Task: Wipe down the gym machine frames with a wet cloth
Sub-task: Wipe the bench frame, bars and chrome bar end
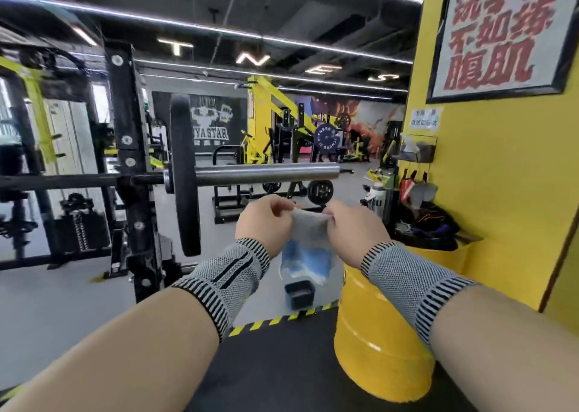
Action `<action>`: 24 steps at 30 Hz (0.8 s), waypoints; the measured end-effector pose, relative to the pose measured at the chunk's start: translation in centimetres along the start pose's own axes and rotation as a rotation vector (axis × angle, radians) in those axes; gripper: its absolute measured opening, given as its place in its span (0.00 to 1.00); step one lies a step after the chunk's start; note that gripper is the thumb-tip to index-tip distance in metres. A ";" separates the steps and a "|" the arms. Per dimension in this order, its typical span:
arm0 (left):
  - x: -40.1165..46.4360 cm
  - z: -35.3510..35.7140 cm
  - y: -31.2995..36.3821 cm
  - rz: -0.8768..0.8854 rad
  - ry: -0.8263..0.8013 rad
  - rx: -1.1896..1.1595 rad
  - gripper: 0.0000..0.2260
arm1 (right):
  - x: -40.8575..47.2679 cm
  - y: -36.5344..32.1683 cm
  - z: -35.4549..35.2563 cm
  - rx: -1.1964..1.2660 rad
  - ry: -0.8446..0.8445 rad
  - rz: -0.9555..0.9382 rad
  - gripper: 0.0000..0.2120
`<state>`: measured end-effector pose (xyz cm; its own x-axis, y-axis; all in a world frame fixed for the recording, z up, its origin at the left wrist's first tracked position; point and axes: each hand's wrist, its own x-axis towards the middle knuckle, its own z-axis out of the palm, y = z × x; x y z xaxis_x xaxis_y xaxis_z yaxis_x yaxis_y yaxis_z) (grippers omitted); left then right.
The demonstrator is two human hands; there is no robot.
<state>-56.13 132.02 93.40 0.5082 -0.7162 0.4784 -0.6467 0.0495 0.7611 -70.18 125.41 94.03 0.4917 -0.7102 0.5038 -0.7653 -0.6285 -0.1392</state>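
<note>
A grey and blue cloth [308, 242] hangs in front of me at chest height. My left hand [266, 220] pinches its upper left corner and my right hand [354, 228] pinches its upper right corner, so the top edge is stretched between them. Both wrists wear grey knitted bands. The black rack upright [130, 148] of the gym machine stands to the left of my hands. A barbell [266, 173] with a black plate [183, 173] rests across it, just above and beyond the cloth.
A small dark tub [299, 292] sits on the grey floor below the cloth. A yellow drum [376, 342] stands at the right, against a yellow wall [501, 176]. A black mat with a hazard-striped edge [282, 319] lies underfoot. More machines fill the background.
</note>
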 end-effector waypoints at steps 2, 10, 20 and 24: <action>2.0 0.3 -0.3 -0.005 0.026 0.034 0.10 | 2.4 0.6 0.1 0.036 0.049 -0.035 0.10; 8.5 1.5 -1.4 -0.012 0.199 0.054 0.09 | 12.2 1.4 2.8 0.065 0.173 -0.307 0.08; 14.8 -1.0 0.5 -0.028 0.557 0.596 0.19 | 23.8 -2.7 5.0 0.380 0.217 -0.568 0.14; 17.0 -0.7 -3.0 -0.227 0.216 0.958 0.22 | 26.7 -5.4 8.2 0.315 -0.039 -0.627 0.13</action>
<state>-45.16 120.15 99.57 0.7070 -0.4930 0.5071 -0.6582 -0.7210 0.2167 -49.49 107.30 101.19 0.8201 -0.1913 0.5393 -0.1789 -0.9809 -0.0759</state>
